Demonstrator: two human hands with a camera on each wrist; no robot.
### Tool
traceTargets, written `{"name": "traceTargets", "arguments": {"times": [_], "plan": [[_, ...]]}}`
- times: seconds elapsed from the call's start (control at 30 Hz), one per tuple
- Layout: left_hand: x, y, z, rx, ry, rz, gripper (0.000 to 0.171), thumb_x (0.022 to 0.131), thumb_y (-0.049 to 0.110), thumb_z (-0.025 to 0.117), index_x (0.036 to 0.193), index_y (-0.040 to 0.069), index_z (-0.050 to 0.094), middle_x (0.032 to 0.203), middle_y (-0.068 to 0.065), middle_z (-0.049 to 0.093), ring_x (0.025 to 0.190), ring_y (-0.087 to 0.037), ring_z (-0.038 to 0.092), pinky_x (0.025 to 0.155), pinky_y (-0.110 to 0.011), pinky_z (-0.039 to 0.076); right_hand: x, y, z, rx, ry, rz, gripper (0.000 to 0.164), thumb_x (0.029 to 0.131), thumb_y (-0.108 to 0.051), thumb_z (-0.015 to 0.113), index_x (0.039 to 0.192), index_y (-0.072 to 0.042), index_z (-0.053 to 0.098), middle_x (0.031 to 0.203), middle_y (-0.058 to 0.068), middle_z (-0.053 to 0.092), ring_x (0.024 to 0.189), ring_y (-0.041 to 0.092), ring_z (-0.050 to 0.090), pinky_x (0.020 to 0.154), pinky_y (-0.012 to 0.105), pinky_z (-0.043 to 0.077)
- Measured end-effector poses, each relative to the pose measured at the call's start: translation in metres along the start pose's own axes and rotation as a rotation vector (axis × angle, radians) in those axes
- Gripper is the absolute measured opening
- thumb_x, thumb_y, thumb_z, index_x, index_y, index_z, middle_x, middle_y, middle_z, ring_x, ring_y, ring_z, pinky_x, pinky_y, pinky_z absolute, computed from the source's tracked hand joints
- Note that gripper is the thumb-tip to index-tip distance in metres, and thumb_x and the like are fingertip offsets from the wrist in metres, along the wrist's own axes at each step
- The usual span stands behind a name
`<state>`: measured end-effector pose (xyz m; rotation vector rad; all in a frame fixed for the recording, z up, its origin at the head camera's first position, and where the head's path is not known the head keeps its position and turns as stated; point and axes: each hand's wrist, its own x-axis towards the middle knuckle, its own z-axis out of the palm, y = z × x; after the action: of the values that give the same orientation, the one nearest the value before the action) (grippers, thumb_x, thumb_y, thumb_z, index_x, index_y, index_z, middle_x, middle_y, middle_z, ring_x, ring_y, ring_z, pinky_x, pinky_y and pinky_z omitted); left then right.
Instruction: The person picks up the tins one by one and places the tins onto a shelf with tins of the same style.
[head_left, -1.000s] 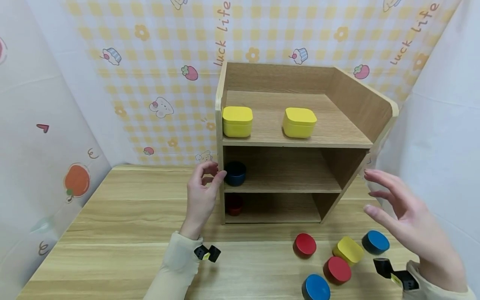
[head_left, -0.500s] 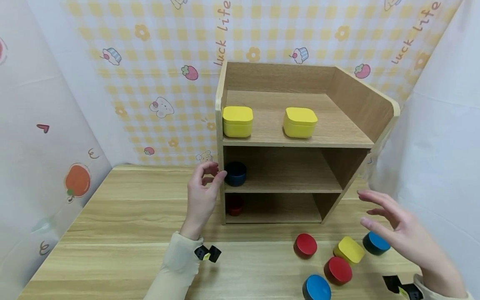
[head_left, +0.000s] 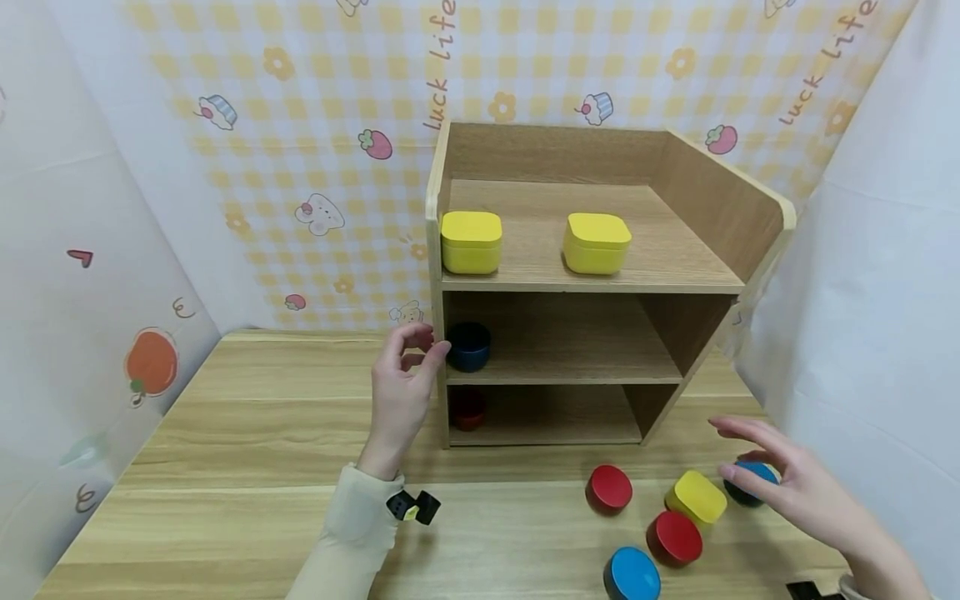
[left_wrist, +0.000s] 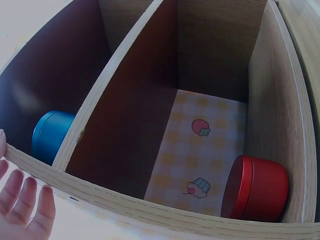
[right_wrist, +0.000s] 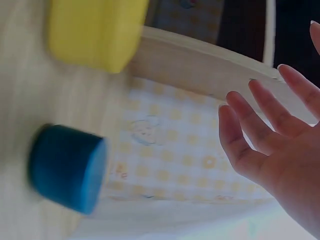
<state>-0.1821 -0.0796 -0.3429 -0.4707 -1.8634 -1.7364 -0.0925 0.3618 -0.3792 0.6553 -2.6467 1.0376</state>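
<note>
My left hand (head_left: 399,400) is at the front left edge of the wooden shelf unit (head_left: 600,373), fingers loosely bent and holding nothing. Right beside its thumb, a dark blue round tin (head_left: 471,348) stands at the left of the middle shelf. Below that, a red round tin (left_wrist: 257,190) stands on the bottom shelf. My right hand (head_left: 806,496) hovers above the table at the right, fingers apart and nothing in them. Under its fingertips is a blue round tin (right_wrist: 65,167), partly hidden by the hand in the head view. A yellow box (head_left: 697,497) lies just left of it.
Two yellow lidded boxes, a left one (head_left: 471,243) and a right one (head_left: 596,244), stand on the top shelf. Toward the front of the table are two red tins (head_left: 609,489) and another blue tin (head_left: 632,575). Patterned cloth (head_left: 322,150) hangs behind.
My right hand has come down toward the blue tin at the right and now overlaps it in the head view. The left hand and the tins have stayed in place.
</note>
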Motion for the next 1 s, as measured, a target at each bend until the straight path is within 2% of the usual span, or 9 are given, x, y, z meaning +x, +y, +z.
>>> {"name": "traceTargets", "arguments": {"times": [0.1, 0.27, 0.33, 0.5, 0.67, 0.77, 1.0], "plan": [[0.000, 0.000, 0.000, -0.007, 0.000, 0.000, 0.023, 0.091, -0.001, 0.066, 0.110, -0.008, 0.057, 0.100, -0.018, 0.057, 0.094, -0.019, 0.053, 0.078, -0.030, 0.046, -0.006, 0.009, 0.003, -0.015, -0.029, 0.020, 0.057, 0.084, 0.006, 0.072, 0.137, -0.005, 0.053, 0.132, -0.014, 0.053, 0.109, -0.001, 0.053, 0.081, 0.015, 0.047], [0.001, 0.000, 0.000, -0.008, -0.004, 0.007, 0.022, 0.091, -0.001, 0.066, 0.110, -0.008, 0.057, 0.100, -0.018, 0.057, 0.094, -0.019, 0.053, 0.077, -0.030, 0.046, -0.017, 0.023, 0.010, -0.055, -0.068, 0.057, 0.054, 0.084, -0.002, 0.075, 0.134, -0.008, 0.055, 0.127, -0.018, 0.054, 0.095, 0.004, 0.058, 0.075, 0.022, 0.051], [0.001, 0.000, 0.000, -0.004, -0.005, 0.010, 0.022, 0.091, -0.001, 0.066, 0.110, -0.008, 0.057, 0.100, -0.018, 0.057, 0.094, -0.019, 0.053, 0.077, -0.030, 0.046, -0.021, 0.027, 0.013, -0.069, -0.080, 0.069, 0.053, 0.084, -0.005, 0.076, 0.133, -0.009, 0.056, 0.125, -0.018, 0.055, 0.097, 0.001, 0.057, 0.073, 0.023, 0.052], [0.001, 0.000, 0.000, -0.002, -0.007, 0.012, 0.022, 0.091, -0.001, 0.066, 0.110, -0.008, 0.057, 0.100, -0.018, 0.057, 0.094, -0.018, 0.053, 0.077, -0.030, 0.046, -0.027, 0.033, 0.020, -0.094, -0.095, 0.067, 0.051, 0.083, -0.009, 0.078, 0.130, -0.012, 0.059, 0.124, -0.012, 0.059, 0.107, -0.003, 0.052, 0.072, 0.026, 0.052], [0.000, 0.000, 0.000, -0.004, -0.010, 0.003, 0.022, 0.091, 0.000, 0.066, 0.111, -0.007, 0.057, 0.101, -0.018, 0.057, 0.094, -0.019, 0.053, 0.078, -0.031, 0.045, -0.031, 0.037, 0.026, -0.079, -0.126, 0.034, 0.047, 0.083, -0.009, 0.078, 0.127, -0.005, 0.059, 0.122, 0.000, 0.062, 0.103, 0.002, 0.055, 0.069, 0.026, 0.052], [0.000, 0.000, 0.000, -0.002, -0.010, 0.000, 0.023, 0.092, 0.000, 0.066, 0.111, -0.007, 0.057, 0.101, -0.018, 0.057, 0.095, -0.019, 0.053, 0.078, -0.031, 0.045, -0.032, 0.040, 0.027, -0.066, -0.148, 0.029, 0.046, 0.084, -0.009, 0.077, 0.126, -0.003, 0.059, 0.119, 0.004, 0.062, 0.099, 0.004, 0.055, 0.068, 0.026, 0.052], [0.000, 0.001, -0.001, 0.005, -0.009, 0.004, 0.023, 0.092, 0.001, 0.066, 0.111, -0.007, 0.057, 0.101, -0.017, 0.057, 0.095, -0.020, 0.053, 0.079, -0.031, 0.046, -0.032, 0.050, 0.025, 0.030, -0.293, 0.106, 0.050, 0.091, -0.014, 0.071, 0.134, 0.001, 0.051, 0.121, 0.011, 0.058, 0.099, 0.003, 0.053, 0.073, 0.023, 0.052]]}}
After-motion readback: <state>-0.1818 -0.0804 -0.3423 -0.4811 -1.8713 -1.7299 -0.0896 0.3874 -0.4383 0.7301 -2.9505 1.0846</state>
